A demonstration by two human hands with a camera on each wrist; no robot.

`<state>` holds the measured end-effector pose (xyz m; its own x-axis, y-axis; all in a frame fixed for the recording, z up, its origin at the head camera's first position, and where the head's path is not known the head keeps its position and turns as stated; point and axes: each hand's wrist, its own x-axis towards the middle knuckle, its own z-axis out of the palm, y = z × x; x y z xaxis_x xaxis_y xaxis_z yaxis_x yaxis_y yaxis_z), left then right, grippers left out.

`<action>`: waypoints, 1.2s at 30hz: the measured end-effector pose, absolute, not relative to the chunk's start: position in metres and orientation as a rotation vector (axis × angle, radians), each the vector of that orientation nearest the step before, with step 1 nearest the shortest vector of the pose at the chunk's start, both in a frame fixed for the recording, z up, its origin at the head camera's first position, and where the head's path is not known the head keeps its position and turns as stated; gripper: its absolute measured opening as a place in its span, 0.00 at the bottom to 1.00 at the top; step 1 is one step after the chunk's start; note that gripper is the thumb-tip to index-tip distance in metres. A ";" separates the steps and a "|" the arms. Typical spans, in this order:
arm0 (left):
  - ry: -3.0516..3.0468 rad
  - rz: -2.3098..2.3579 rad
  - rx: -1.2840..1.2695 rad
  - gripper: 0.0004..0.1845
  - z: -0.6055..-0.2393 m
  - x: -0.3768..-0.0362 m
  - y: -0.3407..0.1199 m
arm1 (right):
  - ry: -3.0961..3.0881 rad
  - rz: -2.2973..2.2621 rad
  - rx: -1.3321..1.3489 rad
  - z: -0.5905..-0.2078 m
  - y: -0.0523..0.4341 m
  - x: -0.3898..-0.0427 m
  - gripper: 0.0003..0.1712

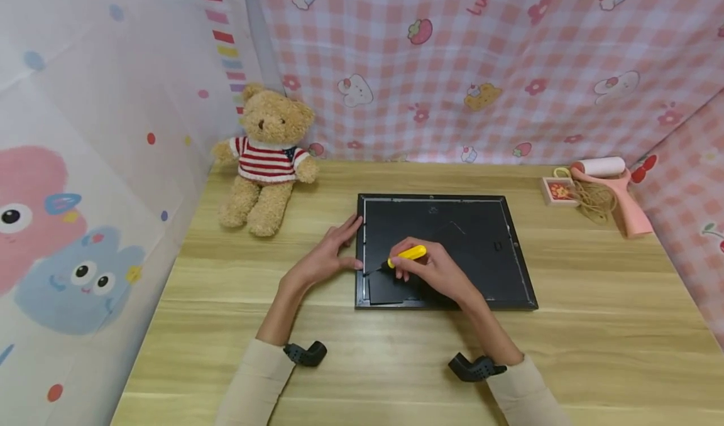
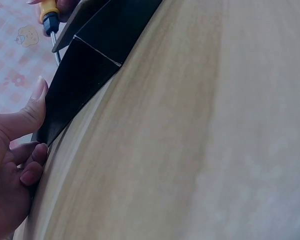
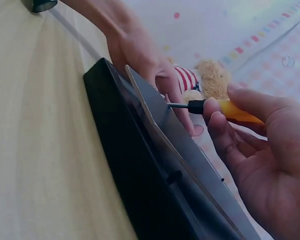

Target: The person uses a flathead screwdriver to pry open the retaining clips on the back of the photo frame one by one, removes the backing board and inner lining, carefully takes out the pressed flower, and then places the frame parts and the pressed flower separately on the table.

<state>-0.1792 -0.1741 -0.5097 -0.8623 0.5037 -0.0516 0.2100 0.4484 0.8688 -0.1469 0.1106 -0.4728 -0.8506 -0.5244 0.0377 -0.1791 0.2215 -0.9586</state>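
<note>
A black picture frame lies face down on the table, its dark backing board showing. My right hand grips a screwdriver by its yellow handle. The screwdriver's metal shaft slants to the left, its tip at the frame's left inner edge. In the right wrist view, the backing board stands raised above the frame's front rim. My left hand rests against the frame's left side, thumb touching the edge near the screwdriver tip. Nothing else is in that hand.
A teddy bear in a striped sweater sits at the table's back left. At the back right are a pink-handled roller, a coil of twine and a small box. Patterned cloths hang behind and beside the wooden table.
</note>
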 end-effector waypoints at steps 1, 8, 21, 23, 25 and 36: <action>2.401 1.378 0.611 0.56 -0.509 -0.179 -0.174 | 2.201 -1.669 -0.664 -0.473 0.112 -0.148 0.06; 2.400 1.365 0.620 0.56 -0.509 -0.181 -0.173 | 2.256 -1.604 -0.766 -0.465 0.106 -0.147 0.05; 2.404 1.339 0.570 0.56 -0.505 -0.181 -0.174 | 2.427 -1.428 -0.950 -0.441 0.082 -0.138 0.04; 2.399 1.335 0.560 0.56 -0.506 -0.181 -0.174 | 2.459 -1.409 -0.956 -0.439 0.079 -0.137 0.05; 2.398 1.334 0.561 0.55 -0.507 -0.181 -0.175 | 2.486 -1.385 -0.962 -0.437 0.075 -0.135 0.05; 2.377 1.351 0.561 0.55 -0.509 -0.180 -0.175 | 2.575 -1.304 -1.063 -0.438 0.061 -0.136 0.08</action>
